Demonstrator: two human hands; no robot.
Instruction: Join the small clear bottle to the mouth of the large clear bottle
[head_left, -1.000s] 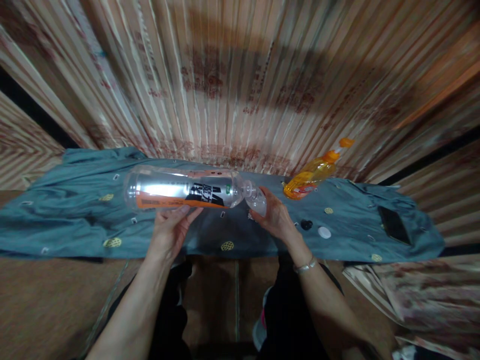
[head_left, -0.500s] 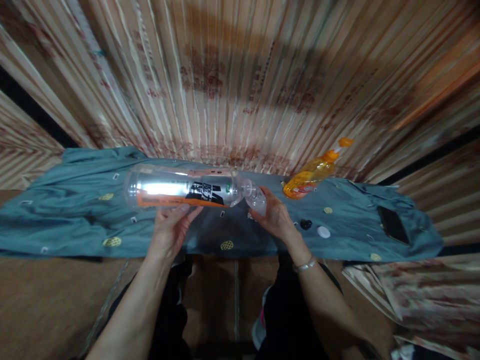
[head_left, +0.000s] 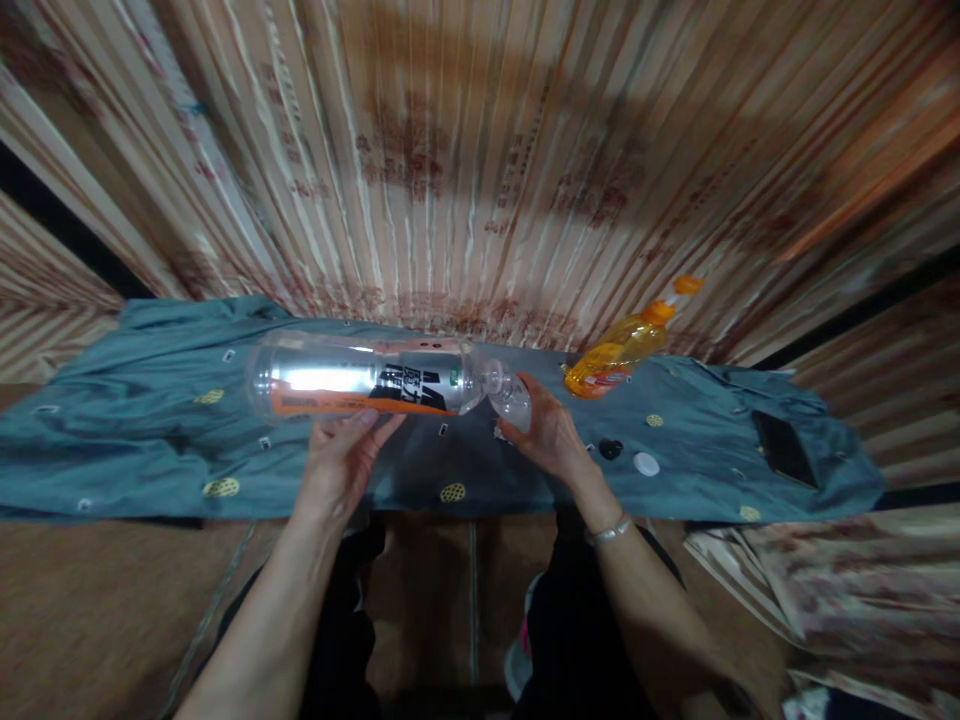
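A large clear plastic bottle (head_left: 360, 378) with a silver and orange label lies level in the air, its neck pointing right. My left hand (head_left: 345, 455) is closed on its underside, the thumb along the near side. My right hand (head_left: 544, 430) is closed around a small clear plastic piece (head_left: 511, 398), shaped like a cut bottle top or small bottle. That piece meets the big bottle's mouth, neck to neck. My right fingers partly cover it, and whether the two are joined I cannot tell.
A blue-green patterned cloth (head_left: 150, 400) covers the long narrow table. On it, to the right, stand an orange pump bottle (head_left: 611, 355), a black cap (head_left: 610, 449), a white round cap (head_left: 646, 464) and a dark phone (head_left: 784, 447). A pleated curtain (head_left: 465, 180) hangs behind.
Almost nothing differs. Both hands keep hold of the two bottle pieces in the same place, and the view has shifted very slightly.
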